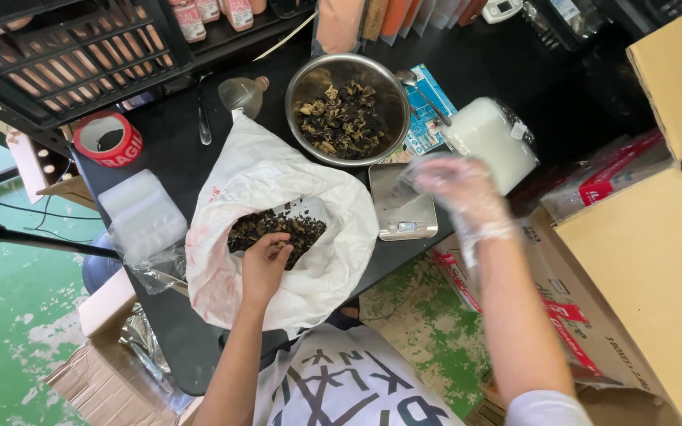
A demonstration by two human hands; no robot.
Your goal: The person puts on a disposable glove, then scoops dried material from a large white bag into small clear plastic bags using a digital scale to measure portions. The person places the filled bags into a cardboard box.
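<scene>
My left hand point(266, 264) reaches into a wide-open white plastic bag point(333, 260) on the black table, fingers curled into the dark dried fungus pieces point(297, 225) inside. My right hand point(461, 189), in a thin clear glove and blurred by motion, hovers over a small silver scale point(404, 217) and pinches a small clear plastic bag point(418, 170). Behind the white bag stands a steel bowl point(301, 79) holding more dried fungus point(345, 118).
A metal spoon point(424, 95) rests beside the bowl. A clear bag of white grains point(491, 142) lies right of the scale. A red-and-white tape roll point(108, 138) and stacked clear bags point(142, 213) sit left. Cardboard boxes point(649, 260) crowd the right; a black crate point(65, 55) is at back left.
</scene>
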